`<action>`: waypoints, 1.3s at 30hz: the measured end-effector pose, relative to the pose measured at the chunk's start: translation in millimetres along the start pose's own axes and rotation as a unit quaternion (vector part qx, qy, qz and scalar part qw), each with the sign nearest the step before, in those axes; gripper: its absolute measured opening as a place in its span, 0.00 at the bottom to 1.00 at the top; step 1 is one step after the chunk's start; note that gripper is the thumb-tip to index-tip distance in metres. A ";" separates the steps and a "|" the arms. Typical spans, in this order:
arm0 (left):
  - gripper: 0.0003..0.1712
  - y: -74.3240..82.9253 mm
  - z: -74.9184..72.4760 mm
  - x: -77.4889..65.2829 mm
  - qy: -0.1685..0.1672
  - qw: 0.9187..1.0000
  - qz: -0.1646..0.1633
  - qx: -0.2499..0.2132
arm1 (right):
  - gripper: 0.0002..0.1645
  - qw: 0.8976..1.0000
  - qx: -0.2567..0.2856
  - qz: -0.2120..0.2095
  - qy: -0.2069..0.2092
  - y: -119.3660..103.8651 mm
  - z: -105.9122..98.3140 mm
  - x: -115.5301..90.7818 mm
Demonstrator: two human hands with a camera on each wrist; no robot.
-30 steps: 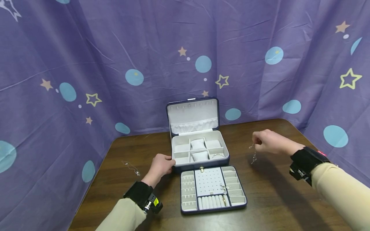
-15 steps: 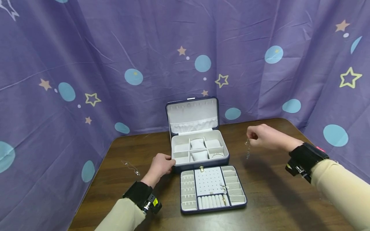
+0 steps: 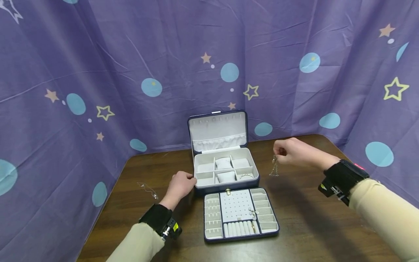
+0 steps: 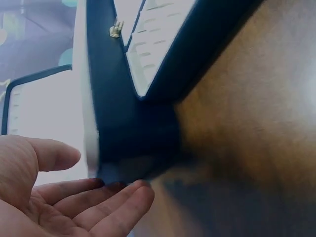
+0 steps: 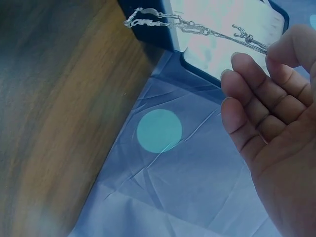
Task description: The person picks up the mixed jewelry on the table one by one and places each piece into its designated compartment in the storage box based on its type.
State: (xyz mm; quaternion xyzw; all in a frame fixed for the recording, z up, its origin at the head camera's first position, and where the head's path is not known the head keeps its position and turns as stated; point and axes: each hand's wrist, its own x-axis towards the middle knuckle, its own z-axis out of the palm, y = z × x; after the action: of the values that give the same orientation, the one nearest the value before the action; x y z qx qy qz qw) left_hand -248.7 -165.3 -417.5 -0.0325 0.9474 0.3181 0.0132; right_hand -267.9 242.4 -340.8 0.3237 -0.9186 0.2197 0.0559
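Observation:
My right hand (image 3: 292, 152) pinches a silver chain bracelet (image 3: 274, 170) between thumb and index finger, above the table to the right of the jewelry box. In the right wrist view the doubled chain (image 5: 190, 27) stretches away from the fingertips, while the other fingers curl loosely. My left hand (image 3: 179, 186) is at the front left corner of the open navy jewelry box (image 3: 216, 189). The left wrist view shows its thumb (image 4: 59, 155) near the white rim and its fingers extended along the outer side; whether they press on it cannot be told.
A navy tray (image 3: 241, 240) with ring rolls and small compartments lies before the box, bearing earrings (image 3: 253, 213) and a gold ring (image 3: 253, 227). White cushions (image 3: 224, 163) and a pearl bracelet (image 3: 247, 176) are inside the box. Another silver chain (image 3: 150, 191) lies left; a purple curtain (image 3: 183, 54) hangs behind.
My right hand has moved left toward the box, carrying the bracelet, which now hangs as a spread loop. The left hand has shifted very slightly left at the corner.

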 end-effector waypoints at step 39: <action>0.19 114.0 26.6 -10.6 -0.039 0.956 0.275 -0.095 | 0.11 0.997 0.060 -0.047 0.002 -53.8 7.8 31.2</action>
State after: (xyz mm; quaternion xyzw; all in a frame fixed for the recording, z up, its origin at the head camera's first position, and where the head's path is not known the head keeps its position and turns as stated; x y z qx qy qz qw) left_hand -246.0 -58.0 -369.6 0.2406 0.8837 0.3993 -0.0414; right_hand -258.8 183.9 -320.3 0.3685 -0.8876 0.2721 0.0488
